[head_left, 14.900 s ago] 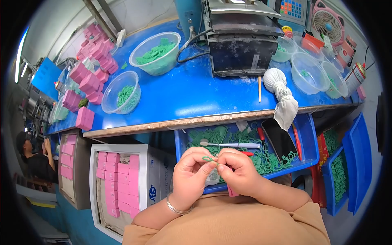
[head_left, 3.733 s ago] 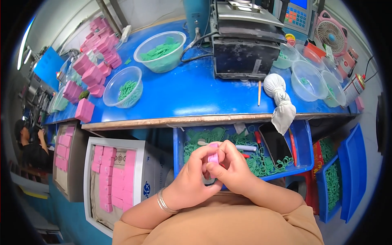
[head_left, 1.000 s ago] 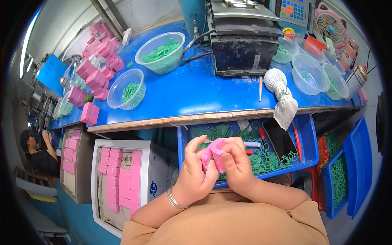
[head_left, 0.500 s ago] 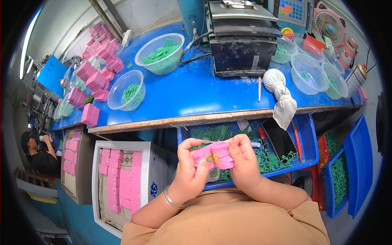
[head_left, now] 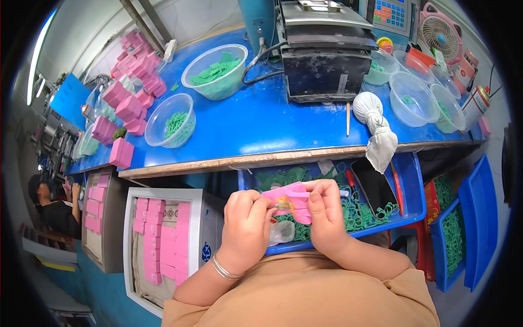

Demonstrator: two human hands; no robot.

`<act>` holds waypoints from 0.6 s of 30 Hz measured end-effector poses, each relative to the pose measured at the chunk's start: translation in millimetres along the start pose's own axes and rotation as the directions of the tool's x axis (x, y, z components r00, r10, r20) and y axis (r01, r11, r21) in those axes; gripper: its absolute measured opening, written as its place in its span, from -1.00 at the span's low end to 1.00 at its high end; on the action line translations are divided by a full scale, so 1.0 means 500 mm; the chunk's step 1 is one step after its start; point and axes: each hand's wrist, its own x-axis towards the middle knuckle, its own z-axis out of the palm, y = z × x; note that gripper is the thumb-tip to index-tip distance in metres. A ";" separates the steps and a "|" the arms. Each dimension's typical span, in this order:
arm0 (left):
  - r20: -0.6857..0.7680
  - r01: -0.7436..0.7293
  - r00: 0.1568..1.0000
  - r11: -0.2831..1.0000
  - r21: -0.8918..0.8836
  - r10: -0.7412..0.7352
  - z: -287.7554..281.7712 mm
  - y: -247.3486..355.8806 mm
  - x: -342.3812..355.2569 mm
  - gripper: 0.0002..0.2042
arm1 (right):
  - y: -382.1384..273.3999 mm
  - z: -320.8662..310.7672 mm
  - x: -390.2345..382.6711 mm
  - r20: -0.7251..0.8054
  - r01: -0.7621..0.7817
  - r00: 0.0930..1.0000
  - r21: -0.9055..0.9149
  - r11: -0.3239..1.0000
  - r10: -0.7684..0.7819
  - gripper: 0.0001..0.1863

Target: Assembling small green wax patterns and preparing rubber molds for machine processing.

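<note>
My right hand (head_left: pixel 328 218) grips a bent pink rubber mold (head_left: pixel 297 200) by its right side, thumb in front. Inside the mold's open face sits a small green and yellowish piece (head_left: pixel 284 206). My left hand (head_left: pixel 245 220) is closed at the mold's left edge, fingertips pinched against it beside the green piece; whether they also pinch that piece is hidden. Under both hands lies a blue tray (head_left: pixel 354 233) of loose green wax pieces (head_left: pixel 366 214). A small clear container (head_left: pixel 281 232) is partly covered by my left hand.
A black phone (head_left: pixel 372 182) and red-handled tools lie in the tray. Above is a blue table (head_left: pixel 245 136) with plastic bowls (head_left: pixel 170 121), a dark press (head_left: pixel 327 71) and a tied white cloth pouch (head_left: pixel 376 128). Pink blocks (head_left: pixel 155 240) fill a box at left. A co-worker (head_left: pixel 52 204) sits far left.
My left hand has turned over and closed, its fingertips now at the mold's left edge. The mold has shifted slightly right and tilted in my right hand.
</note>
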 end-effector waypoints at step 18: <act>0.465 0.355 0.805 -0.328 -0.875 -0.370 0.016 -0.004 -0.030 -0.92 | -0.022 0.001 0.003 0.303 -0.028 0.948 -0.206 0.978 0.091 -0.86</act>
